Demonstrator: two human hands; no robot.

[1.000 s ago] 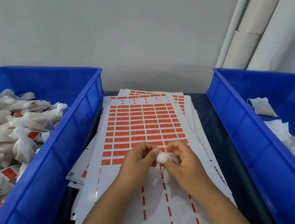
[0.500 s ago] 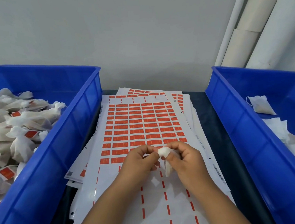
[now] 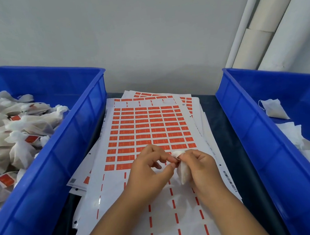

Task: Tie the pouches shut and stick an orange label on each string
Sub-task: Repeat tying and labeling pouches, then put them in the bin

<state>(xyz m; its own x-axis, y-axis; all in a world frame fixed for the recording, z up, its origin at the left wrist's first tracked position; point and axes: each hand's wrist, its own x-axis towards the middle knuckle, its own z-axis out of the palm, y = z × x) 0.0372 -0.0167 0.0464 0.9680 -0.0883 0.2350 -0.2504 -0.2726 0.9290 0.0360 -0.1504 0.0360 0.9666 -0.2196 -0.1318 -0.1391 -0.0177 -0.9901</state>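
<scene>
A small white pouch (image 3: pixel 183 173) hangs over the label sheet, its gathered neck pinched by my right hand (image 3: pixel 199 167). My left hand (image 3: pixel 149 172) pinches at the neck from the left with thumb and fingertips; the string itself is too thin to make out. Under both hands lies the top sheet of orange labels (image 3: pixel 151 129), its lower rows peeled off. The blue bin on the left (image 3: pixel 64 162) holds several tied pouches with orange labels (image 3: pixel 20 127). The blue bin on the right (image 3: pixel 248 128) holds untied white pouches (image 3: pixel 273 109).
More label sheets (image 3: pixel 81 182) are stacked beneath the top one on a dark table (image 3: pixel 224 122). A grey wall stands behind, with white pipes (image 3: pixel 273 22) at the back right. The bins stand close on both sides of the sheets.
My hands have drawn slightly apart at the pouch's neck, and the pouch body now hangs lower beside my right palm. The left hand has shifted a little to the left.
</scene>
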